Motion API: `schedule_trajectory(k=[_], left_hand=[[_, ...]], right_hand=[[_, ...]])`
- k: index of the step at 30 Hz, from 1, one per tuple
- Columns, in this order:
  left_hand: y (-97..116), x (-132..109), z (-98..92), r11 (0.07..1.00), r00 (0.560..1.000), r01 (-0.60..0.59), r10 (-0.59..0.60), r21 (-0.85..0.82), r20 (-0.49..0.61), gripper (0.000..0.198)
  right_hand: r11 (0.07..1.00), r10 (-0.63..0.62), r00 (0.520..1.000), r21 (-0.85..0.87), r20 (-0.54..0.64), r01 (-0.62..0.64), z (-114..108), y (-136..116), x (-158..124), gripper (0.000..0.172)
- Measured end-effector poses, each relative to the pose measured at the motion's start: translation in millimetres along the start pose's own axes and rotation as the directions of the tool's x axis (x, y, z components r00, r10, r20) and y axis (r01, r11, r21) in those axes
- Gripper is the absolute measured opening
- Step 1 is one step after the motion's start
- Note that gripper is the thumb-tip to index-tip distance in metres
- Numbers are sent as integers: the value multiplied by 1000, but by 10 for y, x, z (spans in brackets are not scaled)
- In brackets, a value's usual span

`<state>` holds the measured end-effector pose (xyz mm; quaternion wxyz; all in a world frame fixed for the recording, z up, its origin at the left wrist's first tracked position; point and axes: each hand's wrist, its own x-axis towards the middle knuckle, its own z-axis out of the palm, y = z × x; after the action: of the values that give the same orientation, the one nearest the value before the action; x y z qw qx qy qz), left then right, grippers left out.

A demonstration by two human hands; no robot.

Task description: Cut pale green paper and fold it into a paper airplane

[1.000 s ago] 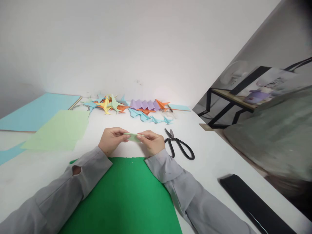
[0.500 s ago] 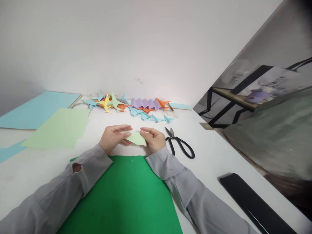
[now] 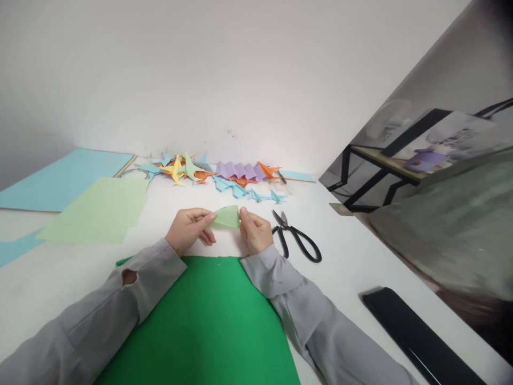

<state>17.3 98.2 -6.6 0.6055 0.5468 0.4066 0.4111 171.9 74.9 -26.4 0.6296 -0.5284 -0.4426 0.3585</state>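
Between my hands a small piece of light green paper (image 3: 227,217) is held up above the white table. My left hand (image 3: 191,229) pinches its left end between thumb and fingers. On the right edge, the thumb and fingertips of my right hand (image 3: 256,231) are closed on the paper. Just below both wrists lies a large green sheet (image 3: 208,321). Black-handled scissors (image 3: 294,232) rest on the table to the right of my right hand, blades slightly apart.
Folded paper cranes (image 3: 180,170) in several colours and a pleated purple paper (image 3: 240,170) lie along the wall. At left are light green sheets (image 3: 96,211) and a blue board (image 3: 68,179). A long black object (image 3: 417,331) sits at right, near the table's edge.
The light green paper has been tilted up and now shows another face. My right hand has shifted slightly to its right edge; my left fingers have curled below it.
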Motion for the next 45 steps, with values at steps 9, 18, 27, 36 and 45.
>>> schedule_trajectory(k=[9,18,27,36,45], left_hand=[[-3,-30,-6,983,995,-44,28,176,97,32],[-13,2,1,1000,1000,20,-21,12,17,40],[-17,6,-7,999,997,46,-47,21,62,40],[-3,-6,-5,997,993,56,-60,46,99,45],[-5,0,0,998,994,19,-12,-58,111,48]], right_hand=[[998,-6,993,-58,114,13,9,-14,-71,31],[999,16,997,-50,80,-12,-3,-11,-56,33],[994,58,984,-98,168,-42,-10,-29,-87,31],[994,102,953,-74,284,-85,0,-48,-120,29],[997,74,972,2,225,-77,0,-17,-87,30]])
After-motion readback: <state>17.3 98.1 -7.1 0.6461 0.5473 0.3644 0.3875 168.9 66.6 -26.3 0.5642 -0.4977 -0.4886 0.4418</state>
